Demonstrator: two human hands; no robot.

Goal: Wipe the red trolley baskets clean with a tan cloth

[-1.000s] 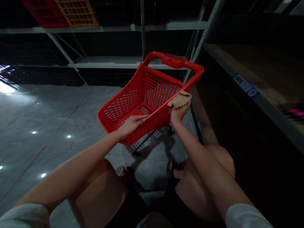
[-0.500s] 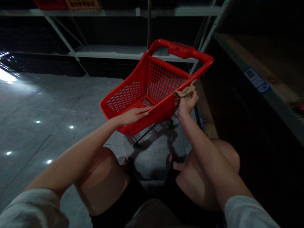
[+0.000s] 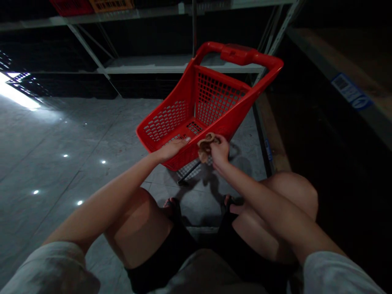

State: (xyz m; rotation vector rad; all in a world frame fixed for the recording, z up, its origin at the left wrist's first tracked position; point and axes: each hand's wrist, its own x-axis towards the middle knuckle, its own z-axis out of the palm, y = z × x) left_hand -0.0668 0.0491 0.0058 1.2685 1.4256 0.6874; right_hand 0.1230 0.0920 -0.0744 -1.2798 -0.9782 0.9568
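A red plastic shopping cart [image 3: 232, 118] with grid-holed walls stands in front of my knees, its handle toward the upper right. My left hand [image 3: 172, 150] grips the near rim of the basket, with the fingers reaching over the inner side. Bunched in my right hand [image 3: 221, 151] is a brown cloth [image 3: 204, 148], held against the outer face of the near side wall, just right of my left hand. The fingers of the right hand are partly hidden by the cloth.
Behind the cart runs a metal shelf rack [image 3: 153, 68] with a red crate [image 3: 72, 6] and an orange crate [image 3: 112, 4] on its upper level. A ledge with a blue-and-white label [image 3: 352, 92] borders the right side. Grey tiled floor [image 3: 61, 134] spreads to the left.
My right hand has moved the cloth down and left along the cart's side, from near the handle end toward my left hand. The left hand stays on the rim. The view has shifted slightly.
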